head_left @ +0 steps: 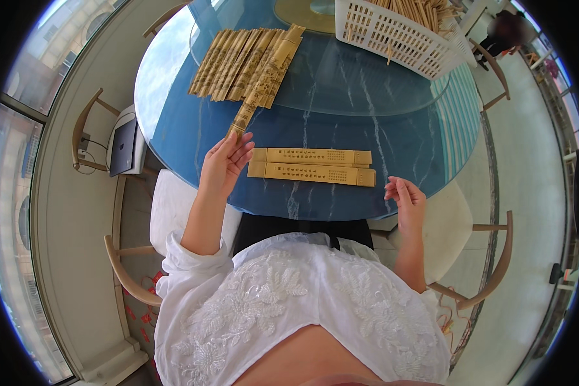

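Indoors, gold packets (302, 172) on marbled blue table (341, 201), chairs (453, 225) around.

runs in two lines of dark characters along the upper gold strip (302, 156) and the lower gold strip (302, 173), mid-frame, with a small-print block toward each right end. shows, too blurred to read, on the held gold strip (253, 103), upper left of centre. marks the dark laptop (120, 157), far left, with a small pale logo.
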`<state>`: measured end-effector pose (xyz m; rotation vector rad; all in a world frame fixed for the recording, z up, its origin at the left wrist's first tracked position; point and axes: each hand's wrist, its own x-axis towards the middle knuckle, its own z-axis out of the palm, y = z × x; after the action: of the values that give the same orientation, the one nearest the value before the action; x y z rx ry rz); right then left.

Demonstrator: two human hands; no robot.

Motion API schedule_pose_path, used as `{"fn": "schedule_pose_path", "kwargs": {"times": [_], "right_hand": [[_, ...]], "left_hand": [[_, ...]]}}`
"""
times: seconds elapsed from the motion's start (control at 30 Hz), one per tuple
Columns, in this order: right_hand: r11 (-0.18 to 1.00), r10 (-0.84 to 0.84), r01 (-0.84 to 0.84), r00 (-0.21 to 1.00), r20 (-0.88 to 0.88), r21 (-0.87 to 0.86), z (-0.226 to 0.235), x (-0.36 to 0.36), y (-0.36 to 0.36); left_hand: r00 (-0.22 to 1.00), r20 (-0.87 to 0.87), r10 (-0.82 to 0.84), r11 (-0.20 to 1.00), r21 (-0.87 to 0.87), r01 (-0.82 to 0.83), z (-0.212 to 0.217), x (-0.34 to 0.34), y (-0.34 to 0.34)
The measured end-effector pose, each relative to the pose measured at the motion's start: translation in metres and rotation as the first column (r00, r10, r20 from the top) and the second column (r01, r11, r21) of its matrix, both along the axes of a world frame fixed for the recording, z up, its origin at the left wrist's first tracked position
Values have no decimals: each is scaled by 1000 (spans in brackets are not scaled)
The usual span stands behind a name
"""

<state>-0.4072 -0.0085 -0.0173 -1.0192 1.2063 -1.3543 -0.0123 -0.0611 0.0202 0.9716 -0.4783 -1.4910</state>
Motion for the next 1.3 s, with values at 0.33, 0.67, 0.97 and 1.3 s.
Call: {"fn": "schedule_pose_path", "kwargs": {"times": [0.33,0.67,0.97,1.3], "right_hand": [[1000,30,-30,999,-35,7,-3,-1,-2],[995,102,-102,984,-149,6,21,-4,-23],[870,-173,-179,761,-625,-459,118,-3,-149],[973,-174,-111,221,-959,-203,176,-37,-412]], "left_hand": [[996,33,84,995,-57,-82,-16,-15,-84],[841,538,-49,985,163,-47,-8,-3,-88],[204,882,426,871,-460,173,-44,-4,-48],[237,791,565,754,-611,241,-50,7,-59]]}}
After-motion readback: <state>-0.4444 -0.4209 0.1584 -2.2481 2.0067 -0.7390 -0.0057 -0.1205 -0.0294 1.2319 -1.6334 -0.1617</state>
